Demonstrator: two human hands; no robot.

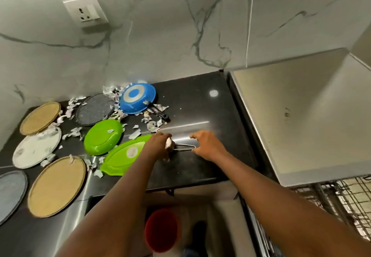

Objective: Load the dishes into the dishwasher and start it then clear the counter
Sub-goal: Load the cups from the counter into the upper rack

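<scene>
light: bright, even | glare: streak on counter (186, 125) | edges: wide-angle warp | focus: slightly soft

Two tan plates (57, 186), two green plates (103, 137), two grey plates (95, 109), one white plate (37, 149), one blue pan (137, 98).

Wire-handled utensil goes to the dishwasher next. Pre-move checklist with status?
1. Left hand grips the wire-handled utensil: ok.
2. Right hand has the handle's tip: cannot tell, its fingers are at it.
3. Wire rack in view at the right: ok. Free slot: cannot tell.
4. Counter between hands and rack bare: ok.
5. Paper scraps cleared from the counter: not ok.
</scene>
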